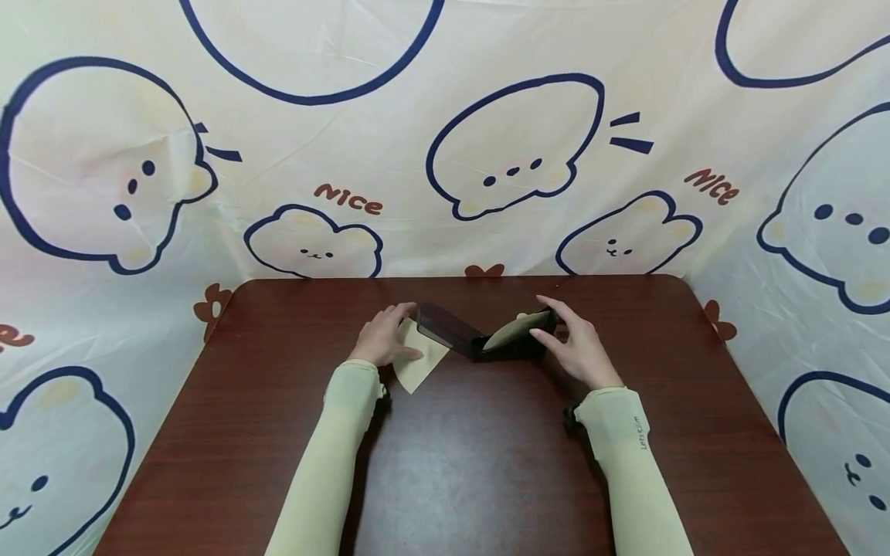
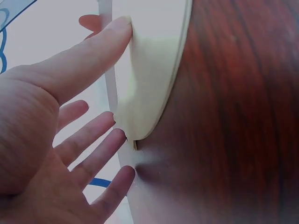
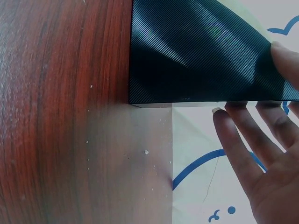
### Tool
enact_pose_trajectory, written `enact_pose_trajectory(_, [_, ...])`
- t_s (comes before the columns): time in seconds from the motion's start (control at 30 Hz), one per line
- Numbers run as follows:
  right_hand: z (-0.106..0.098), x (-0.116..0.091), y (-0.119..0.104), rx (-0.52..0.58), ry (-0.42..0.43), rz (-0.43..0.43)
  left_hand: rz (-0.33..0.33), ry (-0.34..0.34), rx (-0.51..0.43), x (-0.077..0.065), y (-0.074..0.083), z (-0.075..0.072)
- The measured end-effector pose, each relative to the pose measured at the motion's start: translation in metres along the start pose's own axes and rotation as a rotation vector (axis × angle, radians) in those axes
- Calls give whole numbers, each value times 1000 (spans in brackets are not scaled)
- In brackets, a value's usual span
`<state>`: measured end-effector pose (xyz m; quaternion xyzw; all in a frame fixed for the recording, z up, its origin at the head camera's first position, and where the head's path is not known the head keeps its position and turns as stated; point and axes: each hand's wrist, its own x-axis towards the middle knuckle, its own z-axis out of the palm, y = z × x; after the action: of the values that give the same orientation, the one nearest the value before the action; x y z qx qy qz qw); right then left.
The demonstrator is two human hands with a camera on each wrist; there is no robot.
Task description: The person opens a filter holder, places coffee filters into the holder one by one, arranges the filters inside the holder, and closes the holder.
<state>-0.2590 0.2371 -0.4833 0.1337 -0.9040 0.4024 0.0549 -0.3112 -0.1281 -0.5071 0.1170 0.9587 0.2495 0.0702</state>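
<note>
My left hand (image 1: 382,337) pinches a pale cream piece of card or paper (image 1: 420,363) with a rounded corner. In the left wrist view, the thumb lies on the near face of the cream piece (image 2: 152,74), whose edge shows more than one layer. The right hand (image 1: 575,347) grips a black case (image 1: 518,347) with its thumb on one side and its fingers on the other. More cream card (image 1: 518,330) stands in that case. A dark see-through lid (image 1: 445,328) slants from the case toward the left hand. Seen from the right wrist, the case (image 3: 196,60) has fine ridges.
The dark brown table (image 1: 452,479) has a far edge just beyond the hands. Behind and beside it hangs a white cloth (image 1: 396,147) printed with blue-outlined cartoon figures. Small white specks (image 3: 146,152) lie on the table near the case.
</note>
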Motion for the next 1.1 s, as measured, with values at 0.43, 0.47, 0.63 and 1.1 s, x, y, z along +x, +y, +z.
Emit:
enact_pose_trajectory(0.43, [0, 0, -2, 12, 0, -13, 4, 36, -42, 0, 1, 1])
enact_pose_trajectory(0.47, [0, 0, -2, 11, 1, -11, 8, 38, -51, 0, 1, 2])
enact_pose_trajectory(0.63, [0, 0, -2, 0, 1, -8, 25, 55, -90, 1, 1, 5])
enact_pose_trajectory(1.1, [0, 0, -2, 7, 6, 0, 34, 127, -140, -2, 2, 4])
